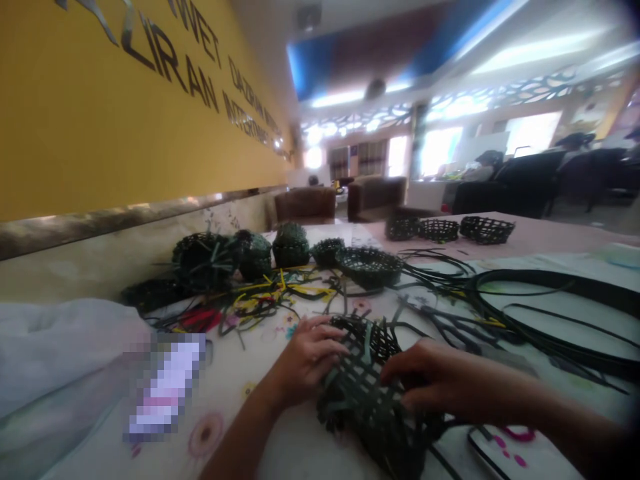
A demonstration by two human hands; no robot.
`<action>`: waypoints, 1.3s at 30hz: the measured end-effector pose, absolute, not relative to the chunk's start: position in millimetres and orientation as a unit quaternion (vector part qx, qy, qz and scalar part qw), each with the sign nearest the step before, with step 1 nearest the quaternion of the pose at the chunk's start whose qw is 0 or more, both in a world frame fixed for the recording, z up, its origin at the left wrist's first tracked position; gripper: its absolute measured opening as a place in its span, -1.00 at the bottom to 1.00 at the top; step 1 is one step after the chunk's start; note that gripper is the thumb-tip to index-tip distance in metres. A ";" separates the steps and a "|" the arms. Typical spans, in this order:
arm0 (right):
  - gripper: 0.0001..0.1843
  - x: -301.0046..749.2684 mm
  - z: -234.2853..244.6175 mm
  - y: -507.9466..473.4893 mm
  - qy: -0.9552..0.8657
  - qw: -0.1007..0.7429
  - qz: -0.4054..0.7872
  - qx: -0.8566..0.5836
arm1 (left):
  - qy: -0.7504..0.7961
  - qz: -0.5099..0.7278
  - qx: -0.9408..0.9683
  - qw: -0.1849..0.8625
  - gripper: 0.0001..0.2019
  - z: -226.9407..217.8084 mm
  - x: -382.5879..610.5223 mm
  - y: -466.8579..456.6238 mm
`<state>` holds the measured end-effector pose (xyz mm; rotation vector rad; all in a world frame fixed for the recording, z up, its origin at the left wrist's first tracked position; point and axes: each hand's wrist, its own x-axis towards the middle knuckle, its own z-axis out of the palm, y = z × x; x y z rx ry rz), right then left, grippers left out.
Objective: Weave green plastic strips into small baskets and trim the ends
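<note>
We hold the half-woven basket (pixel 370 393) on the table (pixel 300 447), near its front edge. Left hand (pixel 307 357) curls shut against its side. Right hand (pixel 440 383) lies on the weave, fingers bent; we cannot tell whether they pinch a strip. Risk: free strip ends could spring loose if either hand's pressure slackens.
</note>
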<state>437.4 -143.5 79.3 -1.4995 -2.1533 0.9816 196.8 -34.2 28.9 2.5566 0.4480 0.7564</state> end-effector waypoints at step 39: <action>-0.80 437.5 -10.1 -243.4 -0.718 0.424 -0.154 -0.530 | 0.274 0.188 0.941 -0.061 -0.88 18.3 175.9 -78.5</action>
